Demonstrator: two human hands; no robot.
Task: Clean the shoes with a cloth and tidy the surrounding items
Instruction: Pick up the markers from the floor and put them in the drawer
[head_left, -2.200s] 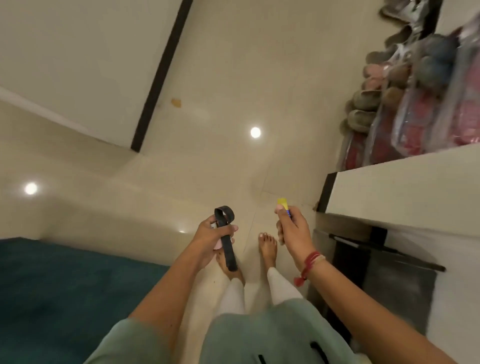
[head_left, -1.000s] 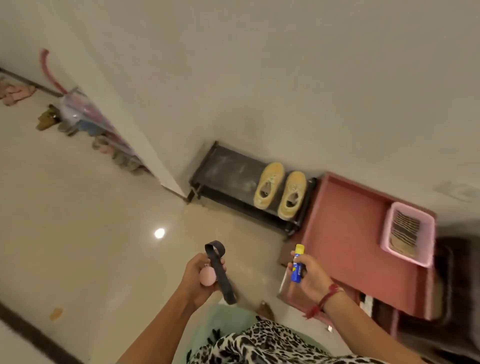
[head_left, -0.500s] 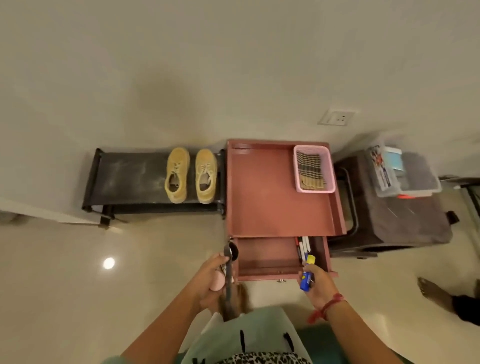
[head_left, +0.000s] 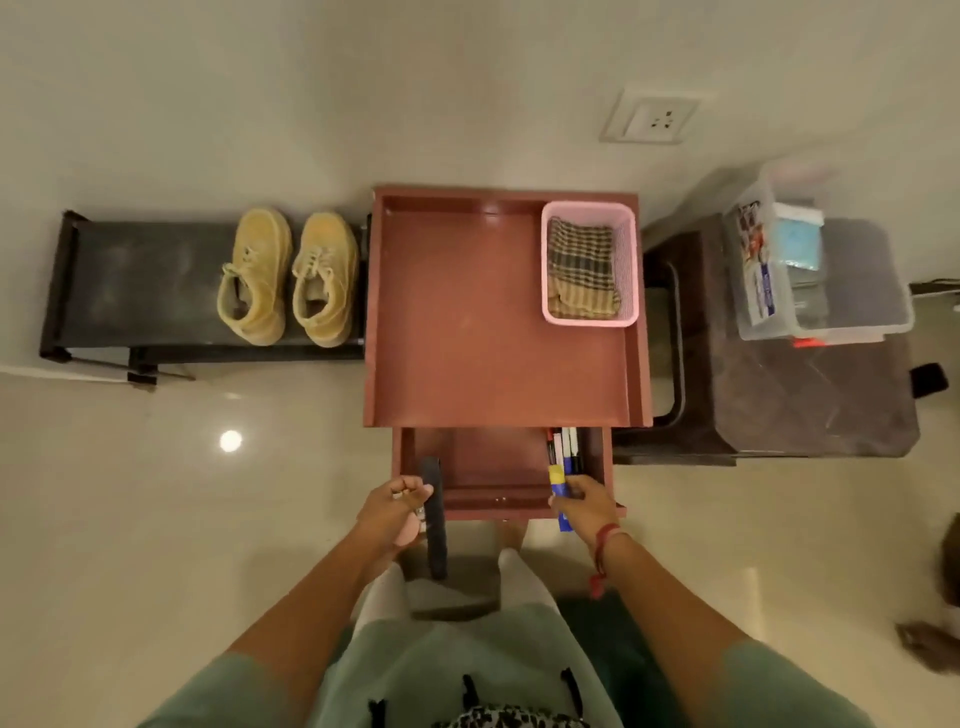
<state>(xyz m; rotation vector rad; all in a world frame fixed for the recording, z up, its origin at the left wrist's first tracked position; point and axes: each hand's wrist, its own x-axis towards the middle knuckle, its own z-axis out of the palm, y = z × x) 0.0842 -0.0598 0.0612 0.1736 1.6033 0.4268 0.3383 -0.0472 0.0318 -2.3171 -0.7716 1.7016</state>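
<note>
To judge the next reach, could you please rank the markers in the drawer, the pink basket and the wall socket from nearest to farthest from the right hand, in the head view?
1. markers: in the open drawer, just beyond the right hand.
2. pink basket: back right corner of the red table.
3. wall socket: behind the table, to the right.

2 shoes (head_left: 287, 277) on rack (head_left: 135, 283) left of table (head_left: 467, 338), basket (head_left: 589, 320) on table, open drawer (head_left: 493, 460) in front
</note>
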